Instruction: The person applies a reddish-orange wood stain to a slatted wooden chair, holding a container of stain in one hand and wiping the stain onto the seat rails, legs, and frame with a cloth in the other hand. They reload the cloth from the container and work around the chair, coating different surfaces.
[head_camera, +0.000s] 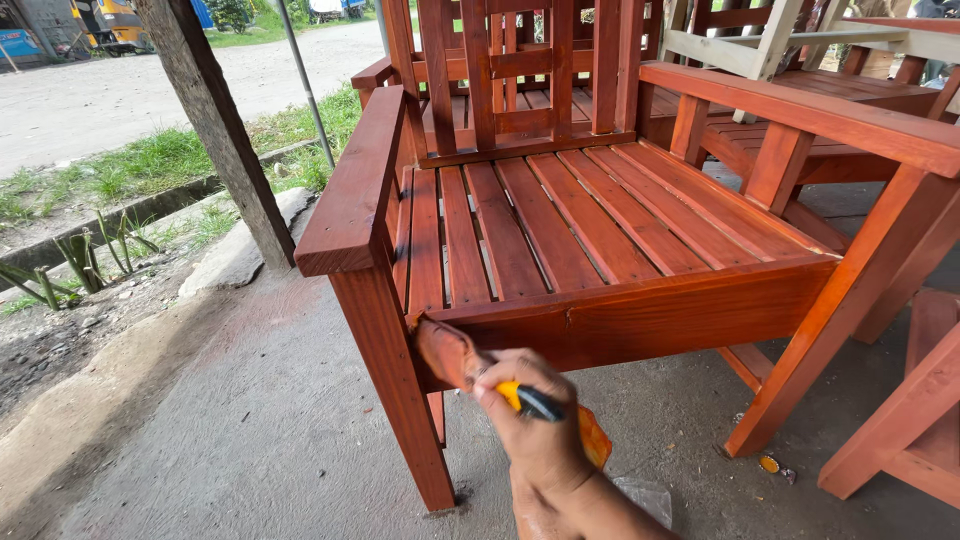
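Right now my right hand (535, 420) comes up from six o'clock, wrist bent, fingers curled tight around a paintbrush (470, 365) with a yellow-and-dark handle. Its stain-soaked bristles point toward ten o'clock and press on the front left corner of the red-brown slatted wooden armchair (560, 230), where the seat rail meets the front leg (395, 390). No containers that I can make out.

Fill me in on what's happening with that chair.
A person's hand holds a paintbrush with a yellow and black handle, its reddish bristles pressed against the front left corner of a slatted wooden armchair, where the leg meets the seat rail. Which hand it is cannot be told for sure. The chair is glossy red-brown all over and stands on a concrete floor, with similar furniture behind and beside it.
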